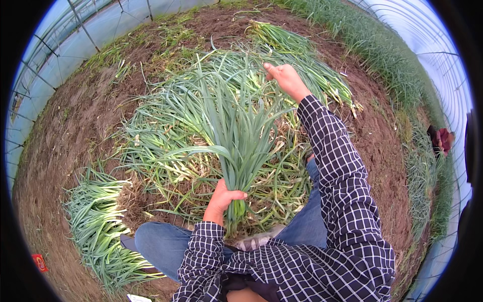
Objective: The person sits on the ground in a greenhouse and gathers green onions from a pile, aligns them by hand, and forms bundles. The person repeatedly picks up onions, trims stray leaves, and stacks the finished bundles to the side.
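Observation:
My left hand [223, 198] grips an upright bunch of leek-like greens [241, 139] around its pale lower stalks. Its long flat leaves fan out upward and away from me. Stretched forward past the bunch, my right hand [285, 79] has curled fingers, with the thumb pointing left. It hovers over a large heap of loose greens [169, 109]; whether anything thin is pinched in it, I cannot tell. Beneath the held bunch lie yellowing trimmed leaves [279, 188].
To my left, greens with bushy roots [96, 226] lie in a row. Another pile [283, 37] is at the far side. Standing crop [377, 56] grows along the right, where another person [442, 140] is partly visible. A red packet [39, 262] rests on bare soil. Plastic greenhouse walls [113, 28] surround the plot.

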Available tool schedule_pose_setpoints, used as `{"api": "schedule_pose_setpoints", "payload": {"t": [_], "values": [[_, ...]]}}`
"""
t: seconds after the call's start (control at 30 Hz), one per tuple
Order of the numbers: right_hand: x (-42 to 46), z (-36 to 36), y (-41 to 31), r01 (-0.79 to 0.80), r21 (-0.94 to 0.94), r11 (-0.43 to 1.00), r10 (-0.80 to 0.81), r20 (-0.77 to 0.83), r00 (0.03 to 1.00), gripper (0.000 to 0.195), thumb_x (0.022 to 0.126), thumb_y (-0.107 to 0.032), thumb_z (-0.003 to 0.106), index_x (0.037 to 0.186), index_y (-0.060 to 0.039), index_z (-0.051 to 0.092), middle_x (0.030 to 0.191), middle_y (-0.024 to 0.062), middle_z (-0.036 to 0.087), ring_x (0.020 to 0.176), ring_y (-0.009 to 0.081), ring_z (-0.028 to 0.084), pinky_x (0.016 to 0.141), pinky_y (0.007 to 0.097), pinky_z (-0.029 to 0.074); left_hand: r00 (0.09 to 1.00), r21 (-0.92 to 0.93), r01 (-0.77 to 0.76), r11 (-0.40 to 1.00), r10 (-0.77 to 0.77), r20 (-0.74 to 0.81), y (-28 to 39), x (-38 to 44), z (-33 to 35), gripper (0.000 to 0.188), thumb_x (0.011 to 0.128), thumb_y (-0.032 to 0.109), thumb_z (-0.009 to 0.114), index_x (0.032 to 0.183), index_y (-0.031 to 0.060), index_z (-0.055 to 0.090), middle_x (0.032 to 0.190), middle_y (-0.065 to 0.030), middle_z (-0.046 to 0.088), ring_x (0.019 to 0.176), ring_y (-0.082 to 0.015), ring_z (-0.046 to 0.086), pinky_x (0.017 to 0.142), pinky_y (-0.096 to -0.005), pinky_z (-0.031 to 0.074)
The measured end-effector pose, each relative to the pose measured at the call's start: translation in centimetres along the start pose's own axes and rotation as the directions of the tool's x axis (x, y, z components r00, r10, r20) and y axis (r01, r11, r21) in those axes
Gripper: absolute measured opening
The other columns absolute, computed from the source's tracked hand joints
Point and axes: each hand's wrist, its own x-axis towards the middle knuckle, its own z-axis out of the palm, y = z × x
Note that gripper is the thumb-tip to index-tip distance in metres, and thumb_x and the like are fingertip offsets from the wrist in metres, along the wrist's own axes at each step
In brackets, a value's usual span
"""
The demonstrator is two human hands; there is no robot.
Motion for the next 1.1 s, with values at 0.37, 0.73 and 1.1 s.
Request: {"api": "schedule_pose_setpoints", "payload": {"t": [0.37,0.73,1.1], "values": [[-11.5,1.5,-1.9,-0.159,-0.115,0.981,0.196,0.598,0.777,0.044,0.083,-0.042,0.062,0.091,0.0011,0.062,0.096,0.0141,0.061,0.085,0.0213,0.059,0.076,0.0366,0.048,0.978,0.078,-0.016,0.997,0.032,-0.206,-0.9,0.7,-1.5,0.041,0.058,0.002,0.066,0.098,-0.0031,0.059,0.08,-0.0079,0.063,0.064,-0.0173,0.06,0.061,-0.0294,0.049],[-10.0,9.4,-0.7,-0.688,0.712,-0.14,-0.547,0.523,0.653,0.086,0.068,-0.04,0.075,0.135,-0.0026,0.036,0.132,0.0227,0.043,0.115,0.0335,0.05,0.096,0.0459,0.043,0.989,-0.014,0.115,0.993,-0.113,0.099,-0.1,0.8,1.6,0.056,0.055,0.0,0.067,0.11,0.0001,0.057,0.09,-0.0059,0.063,0.074,-0.017,0.061,0.067,-0.0308,0.052],[1.8,-2.4,-8.4,-0.251,0.845,0.473,-0.35,0.441,0.826,0.026,0.089,-0.018,0.058,0.11,-0.0045,0.05,0.066,-0.0014,0.045,0.051,0.0044,0.043,0.043,0.0209,0.035,0.986,0.013,0.135,0.991,-0.135,0.099,-0.2,1.0,1.5,0.045,0.056,-0.001,0.065,0.101,-0.0003,0.062,0.081,-0.0043,0.063,0.065,-0.0142,0.06,0.064,-0.0262,0.05]]}}
